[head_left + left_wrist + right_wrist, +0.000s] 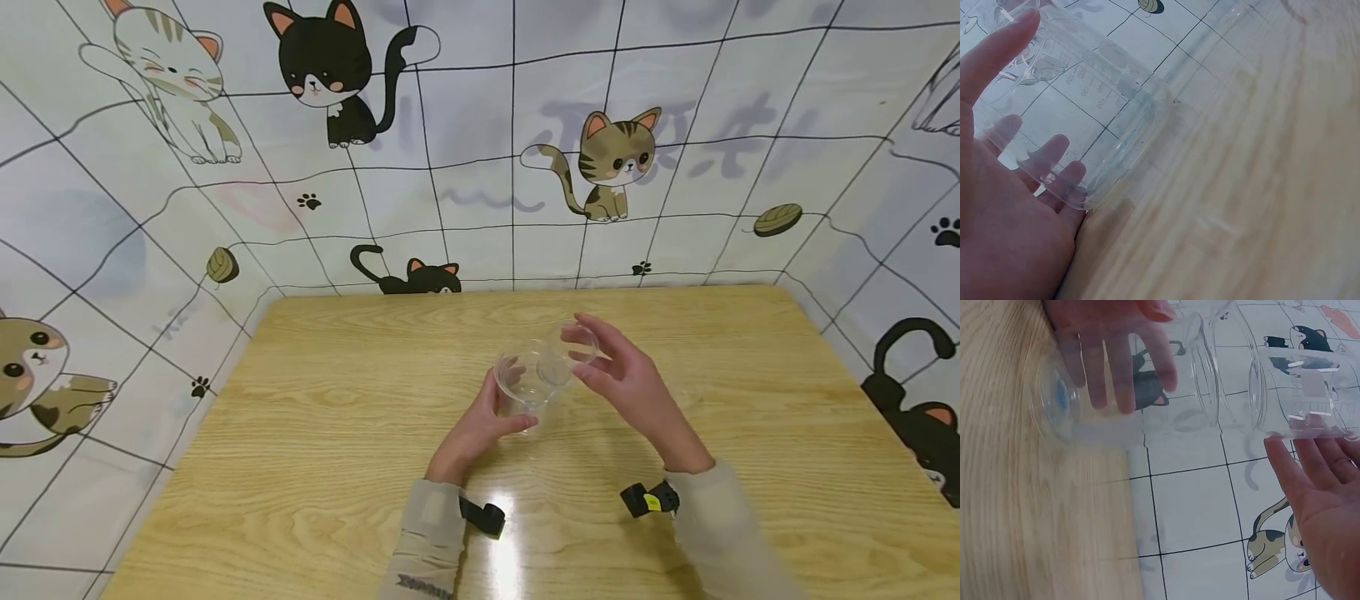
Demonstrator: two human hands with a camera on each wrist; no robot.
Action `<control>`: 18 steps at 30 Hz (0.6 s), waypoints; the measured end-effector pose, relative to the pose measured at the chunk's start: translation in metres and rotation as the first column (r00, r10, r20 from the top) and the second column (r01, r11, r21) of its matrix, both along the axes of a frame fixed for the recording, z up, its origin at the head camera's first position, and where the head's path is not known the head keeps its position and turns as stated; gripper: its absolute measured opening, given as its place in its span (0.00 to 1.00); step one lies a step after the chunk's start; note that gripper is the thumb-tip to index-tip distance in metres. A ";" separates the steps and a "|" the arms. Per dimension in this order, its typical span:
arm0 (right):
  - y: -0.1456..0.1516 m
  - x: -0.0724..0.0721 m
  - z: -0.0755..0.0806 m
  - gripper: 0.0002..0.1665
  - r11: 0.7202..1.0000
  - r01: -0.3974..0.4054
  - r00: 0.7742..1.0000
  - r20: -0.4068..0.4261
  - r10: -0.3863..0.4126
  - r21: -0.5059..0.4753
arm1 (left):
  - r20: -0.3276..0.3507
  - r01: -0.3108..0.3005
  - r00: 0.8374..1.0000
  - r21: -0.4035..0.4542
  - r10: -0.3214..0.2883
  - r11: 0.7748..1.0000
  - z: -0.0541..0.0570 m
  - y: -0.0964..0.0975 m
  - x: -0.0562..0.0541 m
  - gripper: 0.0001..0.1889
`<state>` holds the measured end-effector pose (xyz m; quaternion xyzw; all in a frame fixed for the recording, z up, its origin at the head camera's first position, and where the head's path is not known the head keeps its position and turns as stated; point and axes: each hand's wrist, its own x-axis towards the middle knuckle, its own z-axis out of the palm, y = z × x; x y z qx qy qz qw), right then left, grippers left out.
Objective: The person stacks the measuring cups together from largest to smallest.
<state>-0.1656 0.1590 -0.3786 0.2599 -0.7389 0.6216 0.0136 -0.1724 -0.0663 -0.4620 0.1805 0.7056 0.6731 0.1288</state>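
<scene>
"What's held, and where?"
"Centre frame: the left hand (480, 423) curls round a large cup (516, 382), clear; just upper right, the right hand (632, 379) pinches a small cup (576, 343), tipped toward its mouth."
"Contents, progress?"
"Contents — can't tell. Seemingly midway — mouths close, neither cup released yet."

Cartoon cats (326, 60) decorate the gridded backdrop (472, 117) behind a wooden table (315, 433).

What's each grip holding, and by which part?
The left grip holds the larger clear beaker around its side; the right grip holds the smaller clear beaker by its side.
</scene>
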 end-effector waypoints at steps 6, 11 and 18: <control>0.004 -0.010 0.008 0.32 0.991 -0.058 0.998 0.008 0.057 0.122 | 0.002 0.020 1.000 -0.017 -0.020 1.000 0.008 -0.002 0.002 0.46; 0.007 -0.015 0.014 0.31 0.976 -0.118 0.990 0.094 0.102 0.183 | -0.003 0.023 1.000 -0.010 -0.023 1.000 0.008 -0.002 0.004 0.47; 0.007 -0.023 0.024 0.33 0.949 -0.221 0.969 0.160 0.188 0.224 | -0.001 0.017 1.000 0.015 -0.017 1.000 -0.001 -0.004 0.001 0.47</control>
